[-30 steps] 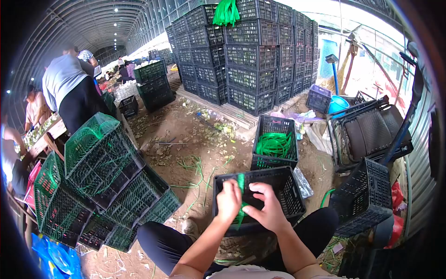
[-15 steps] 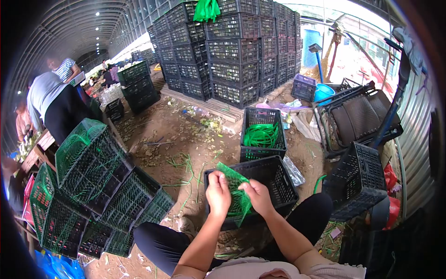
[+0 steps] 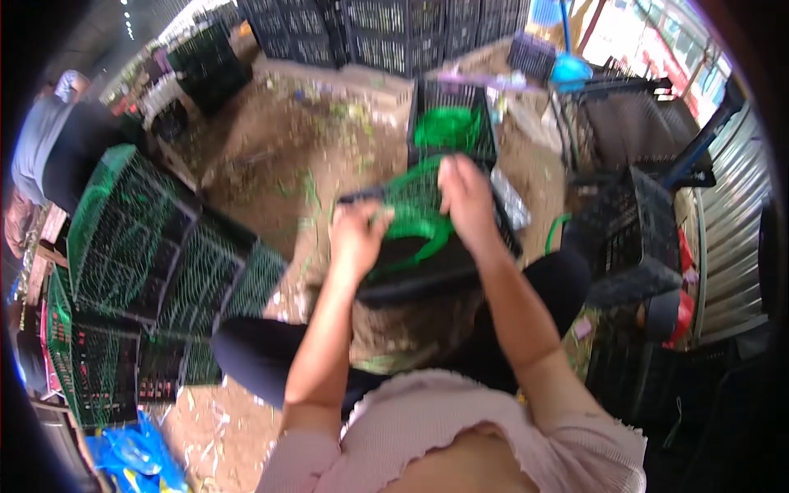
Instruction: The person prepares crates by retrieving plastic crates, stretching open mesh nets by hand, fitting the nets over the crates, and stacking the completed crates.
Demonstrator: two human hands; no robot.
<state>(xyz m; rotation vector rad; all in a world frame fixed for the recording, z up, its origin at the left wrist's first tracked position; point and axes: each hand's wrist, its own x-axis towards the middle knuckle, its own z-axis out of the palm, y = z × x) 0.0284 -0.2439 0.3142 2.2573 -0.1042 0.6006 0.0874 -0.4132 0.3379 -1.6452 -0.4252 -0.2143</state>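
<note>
Between my two hands a green mesh net [image 3: 415,197] is stretched over a black crate [image 3: 427,283] that stands in front of my knees. My left hand [image 3: 357,234] is closed on the net's left side, at the crate's left rim. Higher and to the right, my right hand [image 3: 468,197] pinches the net's upper right edge. The net's lower edge hangs in a loose loop inside the crate. Just beyond stands another black crate [image 3: 415,152] holding a heap of green nets [image 3: 448,127].
Net-covered crates [image 3: 123,246] are piled at the left. Stacked crates [image 3: 382,41] stand at the back. Another black crate [image 3: 629,234] and a dark seat [image 3: 641,127] are at the right. A person [image 3: 41,148] bends at the far left. A blue bag [image 3: 136,456] lies lower left.
The view has tilted down. My hands have moved apart, and the net that was bunched between them is now spread wide over the crate.
</note>
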